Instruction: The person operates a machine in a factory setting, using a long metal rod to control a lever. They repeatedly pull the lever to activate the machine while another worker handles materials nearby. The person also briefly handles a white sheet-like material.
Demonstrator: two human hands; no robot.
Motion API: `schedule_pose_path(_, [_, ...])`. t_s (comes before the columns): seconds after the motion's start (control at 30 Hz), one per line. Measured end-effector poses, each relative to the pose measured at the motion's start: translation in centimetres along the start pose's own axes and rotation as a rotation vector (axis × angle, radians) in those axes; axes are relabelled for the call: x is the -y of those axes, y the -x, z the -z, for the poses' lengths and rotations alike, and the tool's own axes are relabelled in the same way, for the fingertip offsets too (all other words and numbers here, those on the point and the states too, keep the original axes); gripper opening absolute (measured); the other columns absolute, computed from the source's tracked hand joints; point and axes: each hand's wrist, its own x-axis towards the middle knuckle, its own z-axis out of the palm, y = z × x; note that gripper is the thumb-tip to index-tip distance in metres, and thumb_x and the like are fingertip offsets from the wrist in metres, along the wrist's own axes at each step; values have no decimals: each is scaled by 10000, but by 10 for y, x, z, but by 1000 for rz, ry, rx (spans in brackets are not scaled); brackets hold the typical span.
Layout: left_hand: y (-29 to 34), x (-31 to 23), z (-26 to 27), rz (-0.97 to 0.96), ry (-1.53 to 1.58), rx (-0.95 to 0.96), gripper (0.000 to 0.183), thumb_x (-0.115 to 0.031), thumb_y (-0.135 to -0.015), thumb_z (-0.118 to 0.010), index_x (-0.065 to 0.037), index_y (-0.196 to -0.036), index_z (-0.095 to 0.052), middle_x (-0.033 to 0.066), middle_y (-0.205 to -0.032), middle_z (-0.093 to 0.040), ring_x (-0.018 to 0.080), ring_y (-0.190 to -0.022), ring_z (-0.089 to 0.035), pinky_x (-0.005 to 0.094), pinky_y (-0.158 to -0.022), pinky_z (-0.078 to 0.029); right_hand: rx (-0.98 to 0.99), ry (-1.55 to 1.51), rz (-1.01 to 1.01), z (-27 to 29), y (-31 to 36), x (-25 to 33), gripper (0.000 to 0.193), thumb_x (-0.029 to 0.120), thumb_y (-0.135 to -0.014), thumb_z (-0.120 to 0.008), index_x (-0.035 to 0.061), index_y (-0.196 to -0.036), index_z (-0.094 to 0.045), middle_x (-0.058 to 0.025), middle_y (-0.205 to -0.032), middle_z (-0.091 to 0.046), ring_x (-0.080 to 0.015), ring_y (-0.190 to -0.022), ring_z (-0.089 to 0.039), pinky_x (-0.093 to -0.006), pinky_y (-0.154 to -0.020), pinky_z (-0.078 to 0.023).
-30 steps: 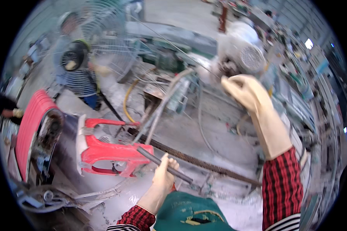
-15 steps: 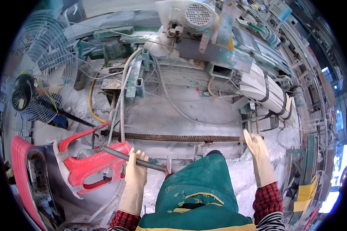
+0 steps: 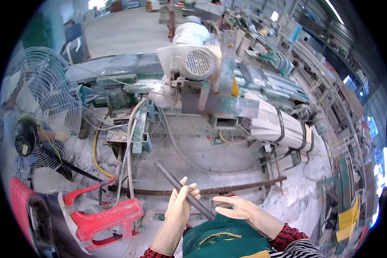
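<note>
In a cream glove, my left hand (image 3: pixel 179 210) is closed around a dark grey rod (image 3: pixel 170 176). The rod slants, its upper end pointing away to the left and its lower end close to my green apron (image 3: pixel 219 238). My right hand (image 3: pixel 241 211), gloved alike, is just right of the rod's lower end, fingers stretched out and nothing seen in them. Whether its fingertips touch the rod I cannot tell. Beyond both hands, a long rusty toothed bar (image 3: pixel 241 185) runs across the floor.
A red plastic chair (image 3: pixel 101 221) lies at the left, near a wire-guarded fan (image 3: pixel 51 86). Hoses and a cable (image 3: pixel 176 146) cross the white-dusted ground. Ahead stands a machine with a motor (image 3: pixel 198 63). Strapped pale strips (image 3: pixel 271 124) lie to its right.
My left hand has brought the rod right and tilted its far end up and away. My right hand has come in leftward, close to the rod. The view has tipped up, showing more floor beyond.
</note>
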Motion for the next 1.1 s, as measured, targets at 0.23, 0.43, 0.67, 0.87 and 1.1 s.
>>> schedule_pose_path(0.23, [-6,-28,-29,-285,-741,-144,543,-253,-1018,-527,-9,-1478,-372,41,-823,-560,90,-639,-481,243,-602,-418,-125,150,460,81,-98,5,271,256,-912,-663,107,-1131,-721,-196,-835,-707,-334,-707,-673,-394,-642,-511])
schedule_pose_path(0.43, [-24,-17,-107,-336,-988,-377,505,-287,-990,-598,-44,-1420,-490,-11,-816,-553,72,-697,-499,239,-642,-420,-388,-2,915,206,-162,6,167,86,-889,-662,30,-1036,-721,-183,-788,-705,-298,-674,-699,-329,-593,-514])
schedule_pose_path(0.67, [-64,-3,-140,-380,-1215,-556,492,-268,-976,-629,-33,-1395,-523,-15,-848,-553,93,-766,-518,257,-700,-433,-299,-253,771,276,-138,-77,191,20,-925,-605,-39,-1070,-715,-154,-939,-763,-231,-856,-736,-313,-810,-548])
schedule_pose_path(0.87, [-76,17,-158,-364,-1064,-656,546,-322,-957,-657,-48,-1404,-504,-3,-816,-582,84,-693,-524,246,-629,-428,-255,-427,528,270,-105,-124,209,12,-940,-577,-67,-1086,-703,-169,-969,-759,-220,-896,-733,-301,-842,-547])
schedule_pose_path(1.1, [-67,10,-137,-433,-1083,-593,515,-346,-967,-628,-74,-1393,-528,-4,-776,-592,88,-622,-517,262,-562,-422,-207,-401,554,248,-90,-117,212,7,-946,-578,-78,-1103,-693,-160,-960,-759,-177,-841,-695,-277,-781,-522])
